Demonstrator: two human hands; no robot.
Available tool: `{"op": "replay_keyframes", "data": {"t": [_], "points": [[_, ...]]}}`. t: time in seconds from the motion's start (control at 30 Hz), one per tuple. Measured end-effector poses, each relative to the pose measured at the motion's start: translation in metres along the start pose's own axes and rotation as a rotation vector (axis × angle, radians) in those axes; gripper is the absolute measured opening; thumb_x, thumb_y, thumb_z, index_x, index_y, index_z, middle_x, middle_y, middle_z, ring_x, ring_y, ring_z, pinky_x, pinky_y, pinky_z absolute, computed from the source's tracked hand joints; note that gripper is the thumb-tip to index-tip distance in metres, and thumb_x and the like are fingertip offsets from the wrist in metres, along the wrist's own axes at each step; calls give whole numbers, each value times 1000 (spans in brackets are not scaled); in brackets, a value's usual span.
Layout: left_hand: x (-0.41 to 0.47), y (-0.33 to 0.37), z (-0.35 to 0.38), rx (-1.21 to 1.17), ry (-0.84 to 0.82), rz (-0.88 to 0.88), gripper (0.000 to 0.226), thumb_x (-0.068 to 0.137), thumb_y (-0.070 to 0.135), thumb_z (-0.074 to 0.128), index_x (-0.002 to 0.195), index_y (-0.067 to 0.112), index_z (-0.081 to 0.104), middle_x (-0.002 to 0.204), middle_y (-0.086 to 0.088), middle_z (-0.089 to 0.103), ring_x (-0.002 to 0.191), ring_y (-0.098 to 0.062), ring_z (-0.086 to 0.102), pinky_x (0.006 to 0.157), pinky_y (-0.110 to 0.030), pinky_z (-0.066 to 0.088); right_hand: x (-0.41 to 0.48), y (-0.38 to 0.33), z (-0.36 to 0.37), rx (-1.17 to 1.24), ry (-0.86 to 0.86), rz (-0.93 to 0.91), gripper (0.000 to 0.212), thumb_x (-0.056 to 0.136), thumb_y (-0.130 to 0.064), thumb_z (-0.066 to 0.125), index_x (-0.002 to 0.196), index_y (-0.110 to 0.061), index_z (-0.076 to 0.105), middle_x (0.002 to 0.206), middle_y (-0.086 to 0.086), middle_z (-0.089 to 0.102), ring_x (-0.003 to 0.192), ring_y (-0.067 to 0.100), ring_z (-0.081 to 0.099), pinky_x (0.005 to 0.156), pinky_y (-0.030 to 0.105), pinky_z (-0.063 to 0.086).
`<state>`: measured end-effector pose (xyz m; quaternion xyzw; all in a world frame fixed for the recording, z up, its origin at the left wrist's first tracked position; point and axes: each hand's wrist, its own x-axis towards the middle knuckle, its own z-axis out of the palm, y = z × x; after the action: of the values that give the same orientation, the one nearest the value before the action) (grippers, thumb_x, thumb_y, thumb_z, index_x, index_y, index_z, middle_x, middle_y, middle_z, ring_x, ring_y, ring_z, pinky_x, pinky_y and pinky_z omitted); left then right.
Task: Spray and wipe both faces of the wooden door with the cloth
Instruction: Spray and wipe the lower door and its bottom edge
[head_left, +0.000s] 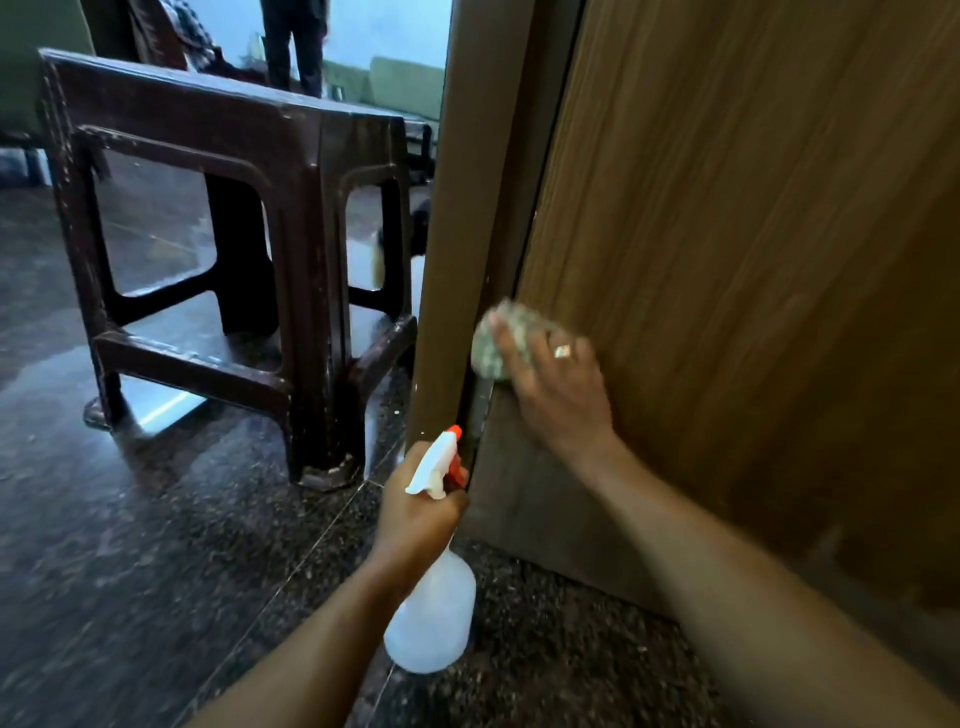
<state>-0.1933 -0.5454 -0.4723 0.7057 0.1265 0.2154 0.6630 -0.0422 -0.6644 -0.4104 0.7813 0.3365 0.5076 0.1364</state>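
The wooden door (753, 234) fills the right side, its brown grain face toward me. My right hand (556, 387) presses a bunched grey-green cloth (493, 340) against the door's lower left part, close to the hinge edge; the fingers lie spread over the cloth and a ring shows on one of them. My left hand (421, 506) grips the neck of a translucent white spray bottle (431, 618) with a white head and an orange nozzle (454, 431). The nozzle points up toward the door frame (457, 208). The bottle hangs below my fist.
A dark brown plastic table (208, 218) stands on the floor left of the frame. The floor (130, 571) is dark speckled stone, glossy with reflections. A person's legs (293, 41) show far back, with green seating behind.
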Motion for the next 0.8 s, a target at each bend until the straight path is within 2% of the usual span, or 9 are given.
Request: {"op": "replay_keyframes", "data": {"t": [0.07,0.13,0.27,0.33,0.43,0.57,0.63,0.7,0.8], "points": [[-3,-6,-5,3,-17,-26,57,76,-11,57,102,39,60,82,-5,64,77,-13,62,67,-22,52,-58,-28,19,3,-136,-164,67,88,-14,53,152,-14,33,109,10,59,86,27,58,72,40,47],[-8,-14,-8,24,-34,-53,48,77,-10,58,96,34,62,81,-6,65,75,-14,62,64,-22,51,-117,-49,32,52,-292,-247,68,87,-13,44,152,-12,26,108,6,60,86,24,60,71,38,48],[-23,-35,0,132,-87,-135,39,79,-4,60,90,33,61,86,-8,66,83,-23,63,71,-33,51,-204,-43,30,65,-627,-115,84,79,-12,42,157,-19,10,118,8,60,93,31,57,77,45,47],[-32,-43,11,220,-125,-176,42,79,-3,57,97,34,60,91,-5,66,87,-20,63,75,-31,51,-235,-21,18,79,-630,55,78,80,-11,37,155,-22,19,116,11,62,93,34,56,75,48,46],[-38,-47,22,265,-128,-241,36,81,0,54,109,22,63,87,0,63,82,-12,60,66,-19,45,-241,11,-5,131,-611,299,70,82,-8,43,149,-20,30,114,17,59,94,38,56,74,47,46],[-41,-45,21,264,-137,-277,32,83,2,56,105,23,63,85,-3,64,82,-17,62,69,-23,47,-170,-3,0,241,-353,525,71,77,-3,65,144,-12,46,105,22,56,80,37,56,67,45,48],[-44,-45,19,273,-142,-279,36,82,1,58,95,34,60,88,2,66,86,-14,62,72,-22,48,-131,-30,11,275,-295,477,65,85,-6,57,147,-14,41,111,22,56,87,38,57,72,47,50],[-45,-45,15,281,-134,-286,42,80,-2,59,86,40,57,87,7,65,85,-11,61,70,-18,47,-118,-66,25,255,-351,328,63,90,-13,48,151,-18,34,118,22,53,94,38,56,79,47,49],[-43,-47,12,313,-126,-245,40,83,0,58,97,38,55,85,14,60,81,-3,58,59,-6,44,-151,-105,38,314,-598,-22,69,87,-23,54,152,-21,32,123,14,57,97,31,57,81,44,49]]}}
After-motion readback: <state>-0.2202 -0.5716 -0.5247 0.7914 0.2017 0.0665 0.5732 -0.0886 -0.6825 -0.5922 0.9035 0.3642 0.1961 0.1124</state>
